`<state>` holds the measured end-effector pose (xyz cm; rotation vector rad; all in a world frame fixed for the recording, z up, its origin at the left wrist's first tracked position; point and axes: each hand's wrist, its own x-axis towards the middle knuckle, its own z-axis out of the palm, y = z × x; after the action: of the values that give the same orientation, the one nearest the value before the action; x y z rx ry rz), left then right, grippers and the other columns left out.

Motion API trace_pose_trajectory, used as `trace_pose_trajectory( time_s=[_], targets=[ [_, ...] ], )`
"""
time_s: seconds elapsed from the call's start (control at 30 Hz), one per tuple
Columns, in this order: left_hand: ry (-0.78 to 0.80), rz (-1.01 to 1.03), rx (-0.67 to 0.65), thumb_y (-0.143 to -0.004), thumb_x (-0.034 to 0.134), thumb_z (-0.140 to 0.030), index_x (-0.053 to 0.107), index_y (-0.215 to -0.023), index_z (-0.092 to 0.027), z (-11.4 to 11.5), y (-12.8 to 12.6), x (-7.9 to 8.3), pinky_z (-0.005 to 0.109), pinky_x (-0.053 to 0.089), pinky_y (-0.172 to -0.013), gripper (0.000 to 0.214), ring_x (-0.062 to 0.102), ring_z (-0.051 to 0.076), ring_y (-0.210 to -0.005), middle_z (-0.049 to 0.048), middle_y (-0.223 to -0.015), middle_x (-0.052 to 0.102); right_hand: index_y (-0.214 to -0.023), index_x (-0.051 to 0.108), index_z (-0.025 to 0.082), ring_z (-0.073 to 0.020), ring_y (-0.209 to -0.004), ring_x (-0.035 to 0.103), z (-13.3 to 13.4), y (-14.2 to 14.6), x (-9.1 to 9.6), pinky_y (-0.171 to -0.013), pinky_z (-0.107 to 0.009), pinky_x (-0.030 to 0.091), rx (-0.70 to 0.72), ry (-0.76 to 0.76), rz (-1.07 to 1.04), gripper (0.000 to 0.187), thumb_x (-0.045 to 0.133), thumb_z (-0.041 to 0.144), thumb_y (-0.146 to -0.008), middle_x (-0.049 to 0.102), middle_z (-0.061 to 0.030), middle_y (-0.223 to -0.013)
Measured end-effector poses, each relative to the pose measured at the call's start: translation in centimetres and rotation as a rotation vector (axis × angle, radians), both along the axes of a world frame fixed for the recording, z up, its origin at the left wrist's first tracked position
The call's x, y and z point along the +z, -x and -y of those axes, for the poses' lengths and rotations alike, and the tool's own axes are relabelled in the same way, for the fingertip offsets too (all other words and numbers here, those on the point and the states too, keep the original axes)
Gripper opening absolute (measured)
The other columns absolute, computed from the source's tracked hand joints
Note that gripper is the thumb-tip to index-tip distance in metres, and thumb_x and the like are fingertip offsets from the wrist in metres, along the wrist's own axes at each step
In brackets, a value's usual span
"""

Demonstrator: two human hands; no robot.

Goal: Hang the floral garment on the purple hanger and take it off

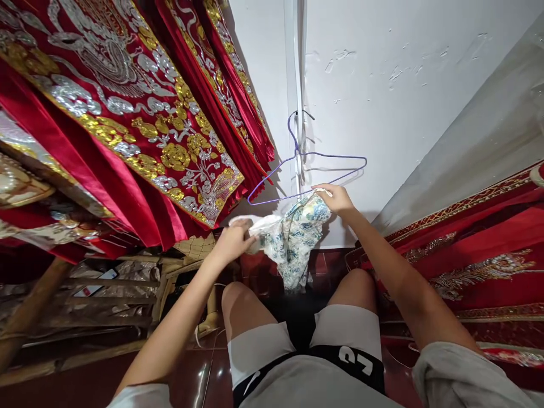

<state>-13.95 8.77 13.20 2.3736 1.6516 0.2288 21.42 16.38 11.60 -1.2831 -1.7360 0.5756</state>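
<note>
A white garment with a blue-green floral print (pixel 297 243) is stretched between my hands, its lower part dangling above the floor. My left hand (pixel 234 238) is closed on its left edge. At its upper right corner, my right hand (pixel 335 198) pinches the cloth. Just above hangs a purple wire hanger (pixel 327 156), hooked at the white pole in front of me. The cloth's top edge is close below the hanger's bottom bar; I cannot tell whether they touch. The bunched folds hide what kind of garment it is.
Red embroidered cloths (pixel 170 130) with gold and silver sequins hang at the left. More red embroidered fabric (pixel 480 266) is on the right. A wooden rack (pixel 119 309) with a phone (pixel 96 282) on it stands at lower left. Behind the hanger rises a white wall (pixel 374 85).
</note>
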Motion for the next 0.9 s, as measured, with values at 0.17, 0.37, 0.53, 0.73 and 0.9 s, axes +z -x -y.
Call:
trace_pose_trajectory(
  time_s=[0.17, 0.37, 0.53, 0.73, 0.9],
  targets=[
    [-0.251, 0.249, -0.042, -0.088, 0.050, -0.034, 0.068, -0.089, -0.017, -4.1, 0.4, 2.4, 0.045, 0.045, -0.114, 0.025, 0.058, 0.034, -0.133, 0.0186, -0.144, 0.061, -0.097, 0.082, 0.022, -0.0306, -0.102, 0.073, 3.1, -1.1, 1.9, -0.088, -0.039, 0.055, 0.015, 0.020, 0.032, 0.026, 0.061, 0.037, -0.090, 0.081, -0.0048, -0.104],
    [0.232, -0.064, -0.015, -0.079, 0.060, -0.037, 0.056, -0.059, -0.023, -7.7, -2.2, 4.1, 0.037, 0.050, -0.071, 0.026, 0.066, 0.027, -0.070, 0.0076, -0.068, 0.067, -0.094, 0.081, 0.023, -0.0302, -0.102, 0.072, 4.5, -1.1, 2.5, -0.092, -0.040, 0.053, -0.047, 0.014, 0.052, 0.023, 0.062, 0.030, -0.084, 0.081, -0.0042, -0.102],
    [-0.164, 0.149, -0.069, -0.083, 0.055, -0.033, 0.048, -0.065, -0.023, -7.6, -3.2, 4.6, 0.039, 0.052, -0.084, 0.022, 0.066, 0.027, -0.087, 0.0111, -0.091, 0.070, -0.093, 0.080, 0.023, -0.0297, -0.097, 0.072, 5.1, -0.6, 2.0, -0.090, -0.041, 0.053, -0.098, 0.036, 0.063, 0.022, 0.062, 0.031, -0.082, 0.081, -0.0040, -0.099],
    [-0.304, 0.624, -0.170, -0.091, 0.057, -0.041, 0.063, -0.096, -0.019, -6.8, -5.1, 6.5, 0.038, 0.053, -0.093, 0.024, 0.066, 0.025, -0.104, 0.0110, -0.114, 0.073, -0.099, 0.079, 0.025, -0.0304, -0.099, 0.072, 6.3, 0.4, 3.0, -0.092, -0.041, 0.052, -0.002, 0.081, 0.094, 0.025, 0.061, 0.032, -0.084, 0.080, -0.0031, -0.103],
    [-0.214, 0.769, -0.154, -0.087, 0.062, -0.057, 0.073, -0.104, -0.016, -7.5, -4.9, 7.1, 0.030, 0.052, -0.074, 0.045, 0.067, 0.022, -0.087, 0.0092, -0.096, 0.075, -0.142, 0.061, 0.025, -0.0315, -0.089, 0.068, 5.4, -3.4, 4.4, -0.088, -0.042, 0.052, -0.348, -0.019, 0.086, 0.061, 0.068, 0.031, -0.082, 0.075, -0.0042, -0.086]
  ],
)
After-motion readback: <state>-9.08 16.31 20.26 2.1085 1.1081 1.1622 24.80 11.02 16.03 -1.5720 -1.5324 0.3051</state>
